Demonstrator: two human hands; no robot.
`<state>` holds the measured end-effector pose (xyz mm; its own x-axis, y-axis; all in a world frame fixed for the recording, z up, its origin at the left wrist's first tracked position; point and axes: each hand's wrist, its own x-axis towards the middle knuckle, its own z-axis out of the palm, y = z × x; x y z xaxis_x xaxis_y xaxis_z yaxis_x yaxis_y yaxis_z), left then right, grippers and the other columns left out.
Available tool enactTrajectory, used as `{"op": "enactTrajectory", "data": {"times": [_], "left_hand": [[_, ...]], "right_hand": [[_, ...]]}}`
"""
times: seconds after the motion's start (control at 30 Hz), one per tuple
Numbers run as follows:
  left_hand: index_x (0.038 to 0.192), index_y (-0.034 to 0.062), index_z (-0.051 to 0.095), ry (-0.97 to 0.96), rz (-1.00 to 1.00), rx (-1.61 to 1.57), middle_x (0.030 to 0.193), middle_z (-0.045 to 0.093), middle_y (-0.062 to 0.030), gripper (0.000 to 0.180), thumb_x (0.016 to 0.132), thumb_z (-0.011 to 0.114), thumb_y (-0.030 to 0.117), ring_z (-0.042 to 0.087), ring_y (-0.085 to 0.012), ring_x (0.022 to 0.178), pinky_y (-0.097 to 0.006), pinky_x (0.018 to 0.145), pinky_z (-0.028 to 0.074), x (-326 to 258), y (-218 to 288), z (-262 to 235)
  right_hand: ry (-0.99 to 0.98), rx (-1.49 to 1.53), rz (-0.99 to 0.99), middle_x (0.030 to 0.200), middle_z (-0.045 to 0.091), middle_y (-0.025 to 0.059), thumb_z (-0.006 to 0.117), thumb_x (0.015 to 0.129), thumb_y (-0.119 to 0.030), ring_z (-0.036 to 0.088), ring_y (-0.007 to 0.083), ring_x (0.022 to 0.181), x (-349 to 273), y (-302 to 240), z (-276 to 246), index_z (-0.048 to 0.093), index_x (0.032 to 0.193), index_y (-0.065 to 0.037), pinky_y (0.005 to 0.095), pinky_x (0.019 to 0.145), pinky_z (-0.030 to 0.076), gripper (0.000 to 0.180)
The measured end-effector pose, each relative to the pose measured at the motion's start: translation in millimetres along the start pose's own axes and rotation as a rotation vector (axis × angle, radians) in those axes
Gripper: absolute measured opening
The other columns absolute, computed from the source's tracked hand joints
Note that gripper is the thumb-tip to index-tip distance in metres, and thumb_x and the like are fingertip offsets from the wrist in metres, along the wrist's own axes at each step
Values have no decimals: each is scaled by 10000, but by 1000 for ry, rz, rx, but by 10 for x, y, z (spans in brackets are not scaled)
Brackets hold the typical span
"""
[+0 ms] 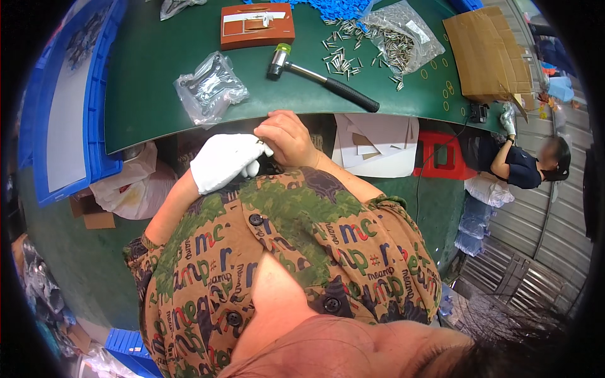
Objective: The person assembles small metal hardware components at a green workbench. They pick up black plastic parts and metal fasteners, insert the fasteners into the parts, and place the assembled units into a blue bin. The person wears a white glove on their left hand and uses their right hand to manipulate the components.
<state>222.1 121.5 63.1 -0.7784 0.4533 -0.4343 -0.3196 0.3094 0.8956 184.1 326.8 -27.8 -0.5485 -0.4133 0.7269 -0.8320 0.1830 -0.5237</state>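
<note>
Close to my body, just off the front edge of the green table (157, 94), my two hands meet. My left hand (224, 165) wears a white glove, its fingers curled in. My right hand (287, 137) is bare, with bent fingers touching the glove's fingertips. Whatever lies between them is too small and covered to make out. Beyond them on the table rests a clear plastic bag (211, 88) with parts inside. A mallet (321, 77) with a black handle and a black and yellow-green head lies to its right.
Metal pins (343, 63) lie scattered beside an opened clear bag (406, 38) of more pins. Blue pieces (328, 9) and a red-brown box (257, 28) sit farther back. Blue crates (94, 107) stand left, a cardboard box (485, 57) right. A co-worker (520, 160) is at the far right.
</note>
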Motion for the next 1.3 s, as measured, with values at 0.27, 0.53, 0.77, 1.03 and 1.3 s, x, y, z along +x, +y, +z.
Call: {"op": "enactTrajectory", "data": {"times": [0.27, 0.53, 0.77, 1.03, 1.3], "left_hand": [[1077, 51, 754, 15, 46, 54, 708, 659, -21, 291, 1047, 565, 270, 585, -112, 622, -279, 625, 494, -3, -24, 15], [1030, 49, 759, 77, 31, 70, 695, 663, -4, 313, 1050, 557, 287, 584, -90, 595, -258, 607, 493, 29, -60, -11], [1039, 55, 756, 37, 60, 141, 717, 673, -13, 313, 1045, 540, 283, 602, -106, 603, -270, 628, 505, 120, 8, -37], [1045, 58, 760, 52, 76, 125, 718, 674, -22, 354, 1057, 526, 324, 598, -117, 600, -285, 628, 500, 78, -103, -53], [1018, 4, 757, 64, 64, 40, 685, 663, -14, 315, 1049, 555, 244, 572, -75, 589, -244, 585, 467, 79, -63, -23]], "right_hand": [[-10, -12, -6, 946, 682, 38, 773, 862, -57, 671, 232, 874, -25, 9, -3, 686, 1110, -87, 424, 891, 545, 265], [-19, -243, -37, 942, 691, 34, 785, 834, -83, 654, 229, 824, 384, 97, -653, 682, 1115, -82, 402, 811, 506, 300], [-106, -605, 419, 996, 737, 123, 654, 973, -256, 708, 368, 916, 1031, 1336, -1414, 773, 1056, -128, 480, 797, 564, 193], [-447, -930, 431, 1094, 709, 87, 580, 974, -204, 692, 324, 1038, 1247, 2117, -1246, 769, 1155, -199, 530, 889, 514, 263], [-418, -827, 323, 1058, 714, 33, 602, 987, -221, 696, 301, 996, 1363, 1866, -1284, 763, 1144, -222, 501, 874, 488, 224]]}}
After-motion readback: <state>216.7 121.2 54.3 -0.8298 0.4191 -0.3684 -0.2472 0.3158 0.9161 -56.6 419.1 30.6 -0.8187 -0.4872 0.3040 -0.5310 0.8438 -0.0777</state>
